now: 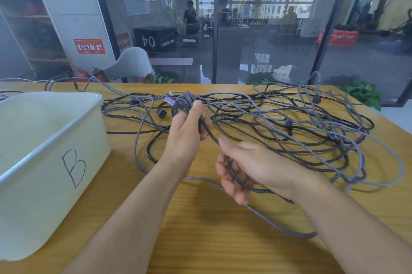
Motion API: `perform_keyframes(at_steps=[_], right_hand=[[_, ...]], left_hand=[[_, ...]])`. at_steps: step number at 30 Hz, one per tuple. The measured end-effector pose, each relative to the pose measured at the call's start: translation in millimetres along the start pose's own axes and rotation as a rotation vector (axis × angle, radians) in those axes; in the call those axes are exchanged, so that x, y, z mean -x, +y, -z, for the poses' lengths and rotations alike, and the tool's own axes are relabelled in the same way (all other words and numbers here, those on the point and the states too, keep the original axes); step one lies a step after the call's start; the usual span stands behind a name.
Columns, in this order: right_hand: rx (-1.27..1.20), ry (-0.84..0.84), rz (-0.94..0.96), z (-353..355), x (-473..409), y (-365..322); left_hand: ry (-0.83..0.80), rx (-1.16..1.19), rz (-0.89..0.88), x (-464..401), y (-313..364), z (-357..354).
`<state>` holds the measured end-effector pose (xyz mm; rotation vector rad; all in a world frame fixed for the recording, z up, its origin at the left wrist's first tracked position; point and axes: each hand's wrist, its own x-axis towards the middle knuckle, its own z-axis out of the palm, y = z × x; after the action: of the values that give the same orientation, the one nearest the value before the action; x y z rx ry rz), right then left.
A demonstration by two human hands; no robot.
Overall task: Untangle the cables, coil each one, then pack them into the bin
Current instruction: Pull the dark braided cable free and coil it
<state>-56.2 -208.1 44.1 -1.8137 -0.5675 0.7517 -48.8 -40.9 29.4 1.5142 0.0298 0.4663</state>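
A tangle of grey braided and black cables (296, 131) sprawls over the right half of the wooden table (200, 240). My left hand (186, 133) grips a small coil of grey braided cable (185, 101), its purple plug sticking out at the top left. From that coil the same cable runs down into my right hand (243, 171), whose fingers curl round it. Beyond the right hand it trails in a loop toward the table's front edge. The white bin (51, 162), marked "B", stands at the left with nothing visible inside.
More cable ends lie behind the bin at the table's far left edge (62, 83). A grey chair back (131, 65) stands just beyond the table. A glass wall with people behind it fills the background.
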Motion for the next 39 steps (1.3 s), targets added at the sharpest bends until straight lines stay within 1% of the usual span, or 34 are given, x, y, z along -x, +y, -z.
perform_keyframes(at_steps=[2, 4, 6, 8, 10, 13, 17, 20, 22, 24, 26, 28, 30, 31, 32, 33, 34, 35, 37, 39], right_hand=[[0.038, -0.044, -0.053, 5.2, 2.9, -0.9], [0.051, -0.083, -0.078, 10.0, 1.7, 1.0], [0.035, -0.139, -0.089, 12.9, -1.5, 5.5], [0.07, -0.197, -0.123, 17.5, -5.8, 15.4], [0.165, -0.239, -0.175, 25.1, -8.5, 26.6], [0.284, -0.238, -0.186, 43.8, -11.6, 34.1], [0.388, -0.202, -0.12, 69.1, -12.1, 36.8], [0.429, -0.232, -0.079, 83.8, -8.2, 44.3], [0.433, -0.268, -0.11, 91.8, -3.5, 46.1], [0.449, -0.263, -0.19, 98.0, 2.3, 45.6], [0.515, -0.2, -0.29, 103.3, 8.7, 45.0], [0.669, -0.045, -0.349, 114.7, 13.4, 47.0], [0.912, 0.184, -0.311, 131.9, 19.8, 49.7], [0.943, 0.266, -0.276, 139.6, 23.8, 50.5], [0.848, 0.295, -0.24, 145.1, 29.6, 50.7], [0.662, 0.265, -0.206, 146.2, 36.2, 49.9], [0.505, 0.19, -0.18, 144.4, 40.4, 49.2], [0.472, 0.09, -0.149, 139.5, 42.6, 47.3], [0.564, -0.099, -0.126, 126.2, 39.6, 44.3], [0.645, -0.21, -0.15, 115.1, 31.3, 44.9]], left_hand=[[-0.026, 0.071, -0.013, -0.1, -0.9, 0.2], [-0.085, 0.187, 0.0, 0.1, 0.2, -1.0], [-0.133, 0.368, 0.076, 0.2, 4.3, -1.5], [-0.169, 0.548, 0.161, -0.4, 11.4, 0.8], [-0.23, 0.626, 0.202, -0.2, 16.7, 3.4], [-0.339, 0.598, 0.217, 4.7, 22.2, 2.1], [-0.384, 0.513, 0.256, 11.1, 25.6, -3.4], [-0.45, 0.442, 0.271, 14.8, 26.5, -6.6], [-0.488, 0.416, 0.27, 16.1, 27.1, -7.9], [-0.494, 0.397, 0.268, 16.2, 27.1, -7.0], [-0.489, 0.38, 0.265, 15.2, 27.6, -4.6], [-0.486, 0.378, 0.253, 13.3, 28.9, -0.7], [-0.492, 0.39, 0.231, 10.9, 30.2, 4.7], [-0.495, 0.395, 0.222, 9.9, 30.6, 7.0], [-0.496, 0.396, 0.217, 9.1, 30.8, 8.2], [-0.492, 0.393, 0.214, 8.6, 30.5, 8.5], [-0.486, 0.388, 0.212, 8.3, 29.8, 7.9], [-0.479, 0.381, 0.211, 8.5, 28.9, 7.1], [-0.47, 0.367, 0.211, 9.3, 27.2, 5.6], [-0.47, 0.365, 0.21, 8.5, 26.1, 4.8]])
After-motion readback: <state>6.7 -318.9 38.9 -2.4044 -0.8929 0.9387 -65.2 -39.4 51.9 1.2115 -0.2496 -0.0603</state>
